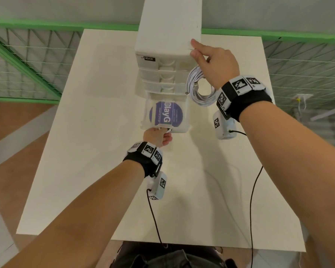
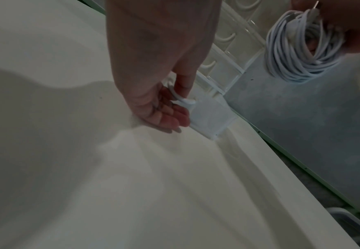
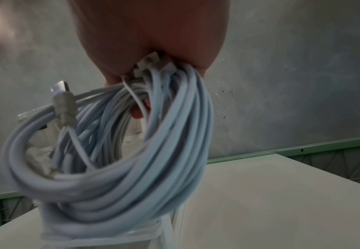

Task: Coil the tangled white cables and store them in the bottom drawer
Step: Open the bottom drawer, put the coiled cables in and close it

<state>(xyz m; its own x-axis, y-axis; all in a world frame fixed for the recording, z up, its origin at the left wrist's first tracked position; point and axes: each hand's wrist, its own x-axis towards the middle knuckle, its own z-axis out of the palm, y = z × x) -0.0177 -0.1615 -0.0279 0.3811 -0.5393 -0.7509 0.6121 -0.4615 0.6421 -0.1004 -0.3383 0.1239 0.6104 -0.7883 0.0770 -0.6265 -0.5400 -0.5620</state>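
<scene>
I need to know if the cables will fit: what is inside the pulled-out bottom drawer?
The bottom drawer holds a packet with a purple round label filling most of it. Anything beneath the packet is covered.

The right hand [image 3: 153,38] hides the top of the coiled cables [image 3: 115,168], whose lower loops blur toward six o'clock. The bottom drawer [image 1: 165,115] shows a label cut to "ClayG"; its small print is unreadable.

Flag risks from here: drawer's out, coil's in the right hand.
1. Bottom drawer already holds a purple-labelled item; the coiled cables may not fit flat.
2. Right hand also braces the drawer unit, so the coil could loosen.
3. Left hand could pull the drawer fully out.
</scene>
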